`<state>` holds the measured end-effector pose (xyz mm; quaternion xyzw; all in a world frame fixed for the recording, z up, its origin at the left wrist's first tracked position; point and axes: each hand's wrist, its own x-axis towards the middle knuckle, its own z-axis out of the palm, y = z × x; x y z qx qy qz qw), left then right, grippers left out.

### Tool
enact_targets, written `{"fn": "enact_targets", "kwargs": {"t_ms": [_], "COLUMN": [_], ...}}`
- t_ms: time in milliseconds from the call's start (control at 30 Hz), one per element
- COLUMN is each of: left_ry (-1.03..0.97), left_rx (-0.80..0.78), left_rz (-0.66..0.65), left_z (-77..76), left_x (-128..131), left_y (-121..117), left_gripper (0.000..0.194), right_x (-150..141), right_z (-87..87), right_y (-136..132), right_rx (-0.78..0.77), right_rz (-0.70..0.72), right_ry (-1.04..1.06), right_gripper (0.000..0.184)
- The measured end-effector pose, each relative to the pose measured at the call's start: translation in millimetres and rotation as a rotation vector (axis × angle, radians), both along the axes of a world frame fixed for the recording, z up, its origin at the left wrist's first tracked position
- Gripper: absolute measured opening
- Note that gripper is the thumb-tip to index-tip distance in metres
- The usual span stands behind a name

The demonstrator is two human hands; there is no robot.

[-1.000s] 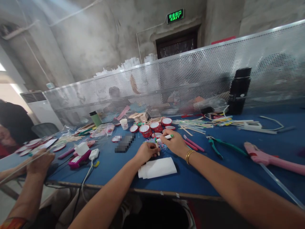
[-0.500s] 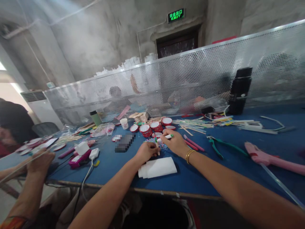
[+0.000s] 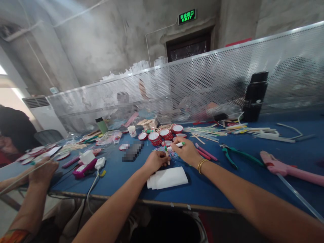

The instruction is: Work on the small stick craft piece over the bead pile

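Note:
My left hand (image 3: 155, 161) rests on the blue table (image 3: 126, 175), fingers curled around a thin stick (image 3: 166, 153) with a green and red end. My right hand (image 3: 186, 152), with a gold bracelet on the wrist, pinches a white marker with a green tip (image 3: 177, 145). Both hands meet over a small heap of coloured bits (image 3: 172, 154). A folded white sheet (image 3: 167, 178) lies just in front of my left hand. Red-rimmed round lids (image 3: 162, 135) stand just beyond my hands.
A green-handled pair of pliers (image 3: 231, 153) and a pink glue gun (image 3: 283, 166) lie to the right. A black flask (image 3: 254, 96) stands by the perforated metal screen (image 3: 227, 77). At the left, another person's hand (image 3: 42, 172) holds a long rod beside a magenta device (image 3: 83, 168).

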<state>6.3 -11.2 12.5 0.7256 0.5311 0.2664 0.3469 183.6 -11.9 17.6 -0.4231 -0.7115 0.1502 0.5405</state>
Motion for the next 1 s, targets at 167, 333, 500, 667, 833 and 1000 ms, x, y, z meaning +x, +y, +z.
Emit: {"fn": "enact_targets", "kwargs": {"t_ms": [167, 333, 500, 667, 833, 1000], "left_ry": [0.024, 0.020, 0.009, 0.016, 0.014, 0.007], "left_rx": [0.007, 0.009, 0.001, -0.010, 0.001, -0.003], "left_rz": [0.001, -0.009, -0.008, 0.002, -0.009, -0.004], "left_z": [-1.2, -2.7, -1.6, 0.0, -1.4, -2.1], "left_x": [-1.1, -1.9, -1.0, -0.4, -1.5, -1.6], "left_y": [1.5, 3.2, 2.2, 1.4, 2.9, 2.9], "left_gripper": [0.035, 0.036, 0.036, 0.037, 0.037, 0.038], "right_x": [-0.8, -0.2, -0.5, -1.0, -0.4, -1.0], "right_z": [1.4, -1.1, -0.9, 2.1, -0.5, -0.3], "right_y": [-1.9, 1.1, 1.3, -2.3, 0.7, 0.6], "right_rx": [-0.005, -0.006, 0.006, 0.012, 0.007, -0.001], "right_rz": [0.028, 0.001, -0.006, 0.011, 0.011, -0.018], "right_ry": [-0.005, -0.005, 0.000, -0.004, -0.010, -0.003], "right_gripper": [0.021, 0.020, 0.020, 0.022, 0.019, 0.021]}}
